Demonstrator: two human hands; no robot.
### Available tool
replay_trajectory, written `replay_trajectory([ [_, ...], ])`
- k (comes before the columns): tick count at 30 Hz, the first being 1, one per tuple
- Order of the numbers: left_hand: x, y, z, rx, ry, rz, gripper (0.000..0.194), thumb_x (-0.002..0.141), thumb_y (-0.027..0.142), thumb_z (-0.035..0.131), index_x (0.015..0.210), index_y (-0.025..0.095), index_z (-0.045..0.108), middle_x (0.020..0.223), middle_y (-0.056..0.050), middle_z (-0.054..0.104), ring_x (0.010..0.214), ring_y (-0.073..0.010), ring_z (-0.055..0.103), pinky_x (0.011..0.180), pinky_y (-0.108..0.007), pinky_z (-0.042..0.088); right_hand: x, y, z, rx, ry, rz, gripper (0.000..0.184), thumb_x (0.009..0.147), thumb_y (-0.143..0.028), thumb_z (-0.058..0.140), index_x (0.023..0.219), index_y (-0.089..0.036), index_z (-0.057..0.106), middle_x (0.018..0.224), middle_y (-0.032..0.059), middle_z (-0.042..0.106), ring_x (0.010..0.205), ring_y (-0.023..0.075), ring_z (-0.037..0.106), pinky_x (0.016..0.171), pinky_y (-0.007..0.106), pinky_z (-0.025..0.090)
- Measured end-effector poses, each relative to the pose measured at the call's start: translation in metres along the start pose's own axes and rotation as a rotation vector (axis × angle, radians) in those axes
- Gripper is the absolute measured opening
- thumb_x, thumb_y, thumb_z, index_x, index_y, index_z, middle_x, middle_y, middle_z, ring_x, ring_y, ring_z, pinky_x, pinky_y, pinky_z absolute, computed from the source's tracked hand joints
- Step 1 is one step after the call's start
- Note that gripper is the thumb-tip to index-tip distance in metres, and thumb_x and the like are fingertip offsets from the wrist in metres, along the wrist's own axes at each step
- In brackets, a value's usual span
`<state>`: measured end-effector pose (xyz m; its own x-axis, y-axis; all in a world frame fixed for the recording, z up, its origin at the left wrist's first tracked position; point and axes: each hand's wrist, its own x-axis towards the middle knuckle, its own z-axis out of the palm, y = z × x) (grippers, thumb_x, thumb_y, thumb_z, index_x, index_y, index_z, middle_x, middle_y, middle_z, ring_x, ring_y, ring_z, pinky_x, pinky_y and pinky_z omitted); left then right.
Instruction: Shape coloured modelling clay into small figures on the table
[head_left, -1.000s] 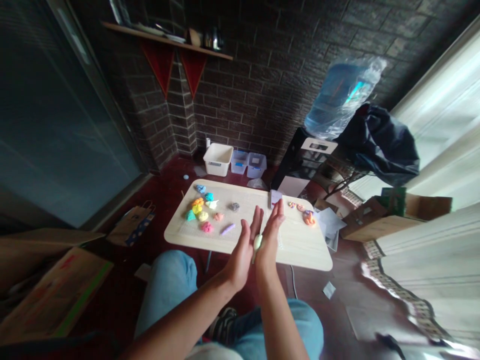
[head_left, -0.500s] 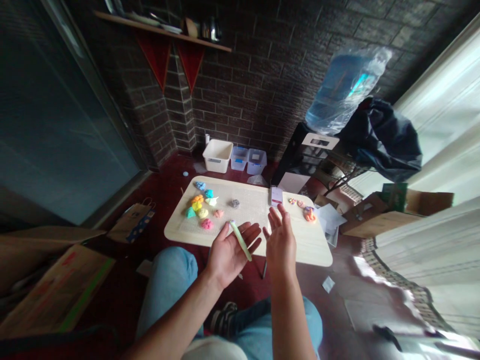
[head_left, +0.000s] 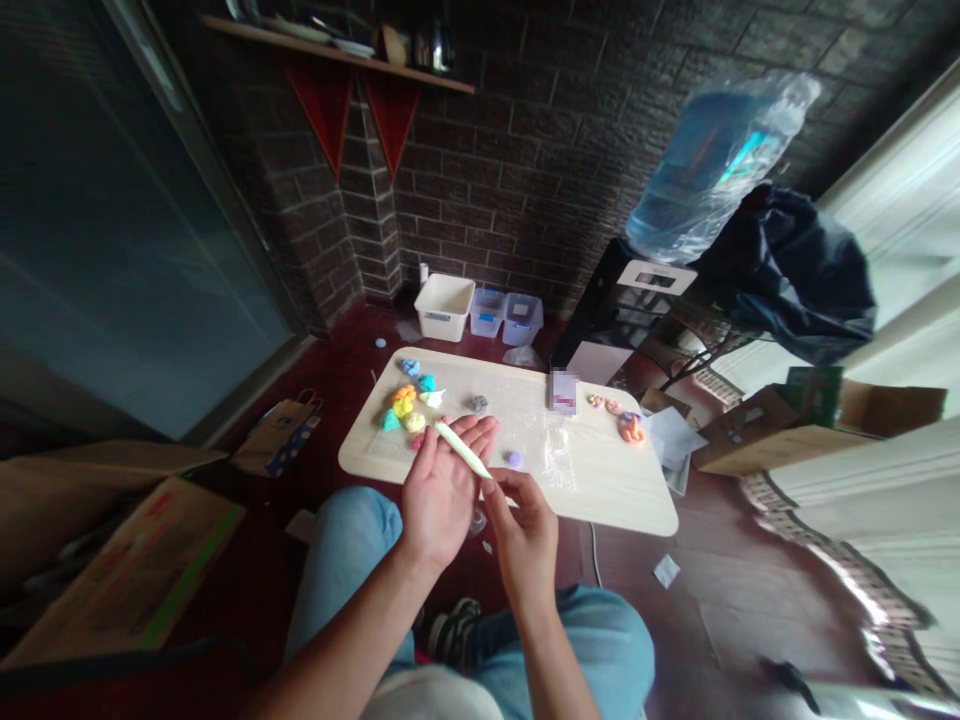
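A pale green roll of modelling clay (head_left: 463,450) lies slantwise across the fingers of my left hand (head_left: 439,495), which is palm up with its fingers stretched out flat. My right hand (head_left: 521,525) pinches the near end of the roll between thumb and fingertips. Beyond my hands, a small purple clay ball (head_left: 514,458) rests on the low table (head_left: 615,490). On the table's left side are several soft clay lumps, among them a yellow lump (head_left: 403,406), a green lump (head_left: 390,420) and a grey lump (head_left: 478,403). My left hand partly hides a pink lump (head_left: 417,440).
Coiled orange clay (head_left: 631,430) and small colourful pieces sit at the table's right, near a phone-like card (head_left: 563,391). Behind stand a white bin (head_left: 444,308), two clear tubs and a water dispenser (head_left: 600,320). Cardboard boxes (head_left: 757,420) flank both sides.
My right hand has moved left and down from beside the left hand and now pinches the roll's near end. The purple ball has come into view.
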<state>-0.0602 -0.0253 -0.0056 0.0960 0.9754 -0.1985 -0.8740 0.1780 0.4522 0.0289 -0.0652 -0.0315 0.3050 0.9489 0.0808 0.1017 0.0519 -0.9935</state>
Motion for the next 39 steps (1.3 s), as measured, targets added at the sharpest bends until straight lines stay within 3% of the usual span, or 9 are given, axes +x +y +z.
replay_trajectory([
  [7, 0.007, 0.004, -0.016, 0.219, -0.053, 0.200, 0.023, 0.086, 0.035, 0.067, 0.101, 0.019, 0.075, 0.112, -0.006, 0.071, 0.113, -0.0211, 0.062, 0.105, -0.038, 0.045, 0.003, -0.006, -0.014, 0.179, 0.038, 0.077, 0.022, 0.080, -0.040, 0.072, 0.085, -0.019, 0.070, 0.075, 0.0006, 0.066, 0.068, 0.0142, 0.057, 0.061, 0.025, 0.046],
  [12, 0.006, 0.002, -0.017, 0.220, -0.023, 0.180, 0.021, 0.079, 0.034, 0.077, 0.095, 0.021, 0.077, 0.105, -0.003, 0.073, 0.098, -0.0148, 0.064, 0.092, -0.028, 0.049, 0.005, -0.006, -0.016, 0.279, 0.024, 0.110, 0.035, 0.076, -0.041, 0.076, 0.104, -0.021, 0.070, 0.079, 0.0006, 0.067, 0.066, 0.0144, 0.059, 0.058, 0.025, 0.046],
  [18, 0.001, -0.001, -0.011, 0.224, -0.045, 0.156, 0.023, 0.072, 0.036, 0.083, 0.087, 0.020, 0.078, 0.094, -0.002, 0.074, 0.084, -0.0117, 0.064, 0.088, -0.028, 0.049, 0.007, -0.012, -0.016, 0.166, -0.067, 0.053, 0.022, 0.077, -0.039, 0.075, 0.087, -0.019, 0.073, 0.083, 0.0038, 0.074, 0.076, 0.0182, 0.064, 0.071, 0.030, 0.050],
  [26, 0.000, 0.002, -0.018, 0.371, -0.068, 0.163, 0.027, 0.071, 0.038, 0.083, 0.091, 0.021, 0.077, 0.100, -0.005, 0.075, 0.088, -0.0161, 0.068, 0.092, -0.031, 0.048, 0.002, -0.021, -0.022, -0.004, 0.002, -0.037, 0.021, 0.083, -0.040, 0.069, 0.081, -0.019, 0.071, 0.070, -0.0009, 0.065, 0.058, 0.0123, 0.052, 0.054, 0.024, 0.043],
  [30, 0.001, 0.008, -0.024, 0.490, -0.111, 0.164, 0.024, 0.071, 0.031, 0.083, 0.091, 0.021, 0.076, 0.091, -0.005, 0.076, 0.091, -0.0195, 0.069, 0.088, -0.029, 0.049, 0.003, -0.023, -0.030, -0.090, -0.028, -0.162, 0.014, 0.084, -0.035, 0.070, 0.087, -0.022, 0.072, 0.076, -0.0005, 0.067, 0.067, 0.0147, 0.059, 0.060, 0.025, 0.047],
  [34, 0.001, 0.012, -0.023, 0.465, -0.127, 0.227, 0.019, 0.070, 0.031, 0.084, 0.084, 0.022, 0.075, 0.084, -0.002, 0.074, 0.087, -0.0161, 0.068, 0.085, -0.026, 0.048, 0.002, -0.025, -0.035, -0.201, -0.033, -0.315, 0.019, 0.083, -0.031, 0.073, 0.100, -0.024, 0.070, 0.087, 0.0014, 0.071, 0.081, 0.0181, 0.064, 0.071, 0.028, 0.050],
  [39, -0.001, 0.011, -0.019, 0.450, -0.144, 0.254, 0.020, 0.068, 0.031, 0.085, 0.079, 0.021, 0.073, 0.081, -0.001, 0.072, 0.084, -0.0160, 0.064, 0.083, -0.026, 0.047, -0.001, -0.029, -0.036, -0.335, 0.010, -0.481, 0.007, 0.088, -0.026, 0.069, 0.094, -0.025, 0.070, 0.081, 0.0011, 0.071, 0.076, 0.0185, 0.064, 0.072, 0.031, 0.048],
])
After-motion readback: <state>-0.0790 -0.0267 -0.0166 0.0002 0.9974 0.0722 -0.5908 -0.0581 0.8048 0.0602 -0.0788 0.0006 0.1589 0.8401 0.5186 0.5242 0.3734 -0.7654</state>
